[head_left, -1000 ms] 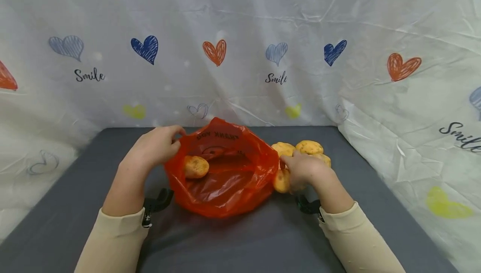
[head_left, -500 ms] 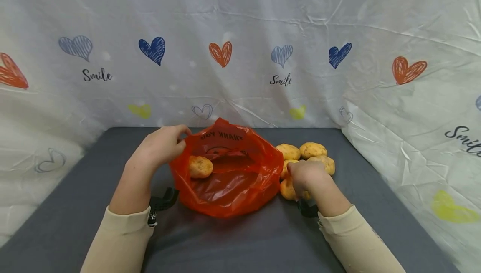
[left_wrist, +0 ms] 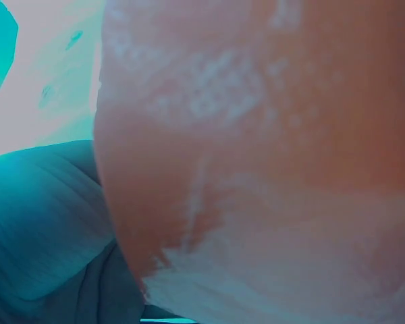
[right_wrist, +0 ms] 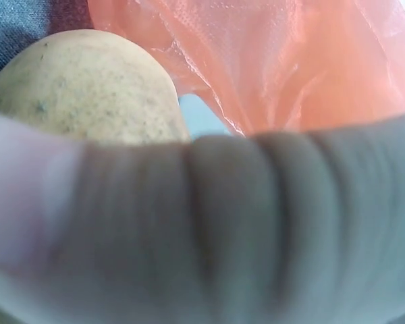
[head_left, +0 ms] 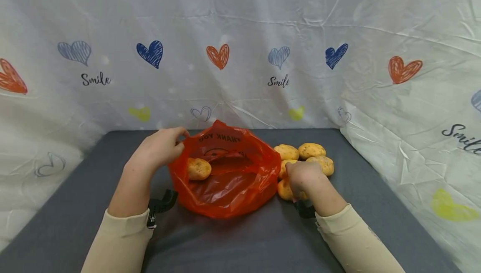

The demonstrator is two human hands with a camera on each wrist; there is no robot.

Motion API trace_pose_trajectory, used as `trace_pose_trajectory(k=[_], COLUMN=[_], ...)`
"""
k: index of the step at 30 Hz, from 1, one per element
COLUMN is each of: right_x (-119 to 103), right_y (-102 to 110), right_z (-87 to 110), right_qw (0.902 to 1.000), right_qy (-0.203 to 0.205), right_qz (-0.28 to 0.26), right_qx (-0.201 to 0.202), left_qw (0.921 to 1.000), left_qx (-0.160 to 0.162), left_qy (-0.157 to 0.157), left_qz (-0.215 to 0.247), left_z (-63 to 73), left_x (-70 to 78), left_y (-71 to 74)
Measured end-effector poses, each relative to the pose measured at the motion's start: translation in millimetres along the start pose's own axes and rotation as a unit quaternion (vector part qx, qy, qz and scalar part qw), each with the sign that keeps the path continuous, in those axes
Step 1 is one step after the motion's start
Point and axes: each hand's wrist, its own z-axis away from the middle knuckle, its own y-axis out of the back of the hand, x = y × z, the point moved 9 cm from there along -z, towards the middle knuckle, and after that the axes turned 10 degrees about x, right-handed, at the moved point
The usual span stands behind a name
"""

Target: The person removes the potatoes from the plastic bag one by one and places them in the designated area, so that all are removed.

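A red plastic bag (head_left: pixel 225 189) stands with its mouth wide, and one potato (head_left: pixel 199 169) lies inside at its left. My left hand (head_left: pixel 159 145) pinches the bag's left rim; in the left wrist view the red film (left_wrist: pixel 256 169) fills most of the picture, blurred. To the right of the bag, my right hand (head_left: pixel 306 177) reaches down with bent fingers and grips a potato (head_left: pixel 284 189) at the front of a group. The right wrist view has the thumb (right_wrist: pixel 223 223) across that potato (right_wrist: pixel 88 88), the bag (right_wrist: pixel 304 67) just beyond. Most right fingertips are hidden.
Several more potatoes, such as the back one (head_left: pixel 312 150) and the right one (head_left: pixel 324 165), sit beside the bag on the dark grey table (head_left: pixel 233 243). A pale sheet (head_left: pixel 240 22) printed with hearts hangs behind and at both sides.
My right hand has come off the back of the potato group to the front potato, uncovering those behind. The left hand keeps its hold on the bag; the view has shifted slightly.
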Motion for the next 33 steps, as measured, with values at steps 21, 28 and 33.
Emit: trace_pose_trajectory(k=[21, 28, 33], right_x=[25.7, 18.4, 0.3], right_y=[65.5, 92.4, 104.1], right_z=[37.7, 51.8, 64.2], right_qw=[0.9783, 0.9415, 0.9000], right_qy=[0.034, 0.049, 0.088], right_qz=[-0.129, -0.153, -0.190], right_qx=[0.159, 0.296, 0.383], left_qw=[0.9999, 0.9999, 0.9999], left_qx=[0.011, 0.005, 0.000], left_qy=[-0.003, -0.003, -0.004], left_qz=[-0.012, -0.014, -0.015], left_z=[-1.8, -1.8, -1.0], left_x=[-1.0, -1.4, -0.2], left_y=[-1.0, -3.0, -4.9])
